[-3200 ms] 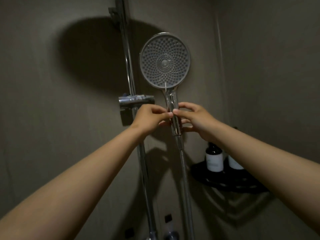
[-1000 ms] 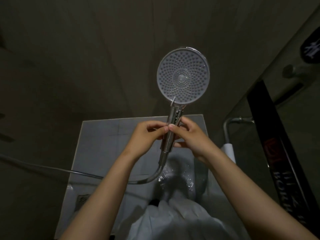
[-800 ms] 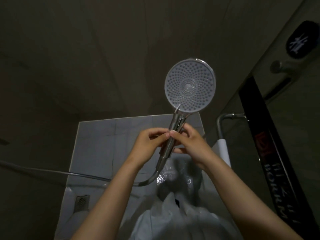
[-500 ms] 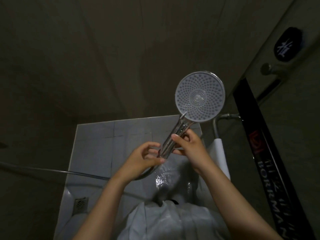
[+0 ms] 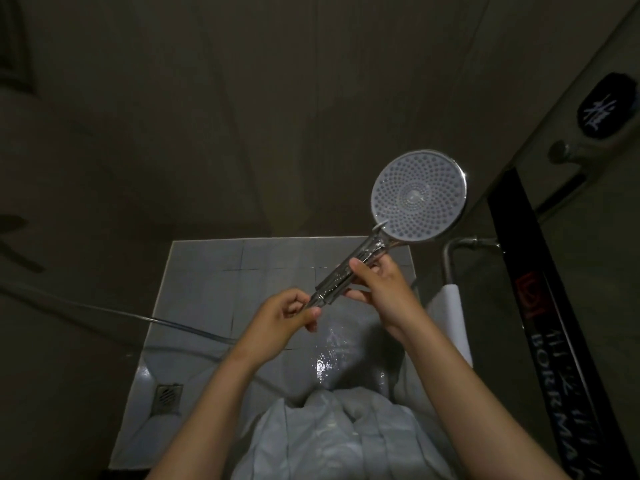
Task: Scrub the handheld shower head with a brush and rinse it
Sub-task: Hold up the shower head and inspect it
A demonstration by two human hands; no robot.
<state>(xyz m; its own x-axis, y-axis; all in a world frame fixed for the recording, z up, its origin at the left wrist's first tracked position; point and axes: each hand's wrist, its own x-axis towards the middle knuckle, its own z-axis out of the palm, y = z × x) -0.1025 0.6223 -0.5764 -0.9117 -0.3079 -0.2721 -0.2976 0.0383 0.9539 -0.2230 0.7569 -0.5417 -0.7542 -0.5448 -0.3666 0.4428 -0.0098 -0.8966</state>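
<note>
Shower head in hand, off its mount, no brush yet.
Right grip [image 5: 377, 289] closed round the shower head [image 5: 419, 195] handle, left grip [image 5: 287, 315] pinched at its hose end; face tilted up-right of both. Next, probably: free one hand, find a brush. Earlier: still at the wall rail.

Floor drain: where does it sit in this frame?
In the head view the floor drain is at lower left, in the near-left corner of the pale tiled floor, left of the left hand and below the hose.
</note>
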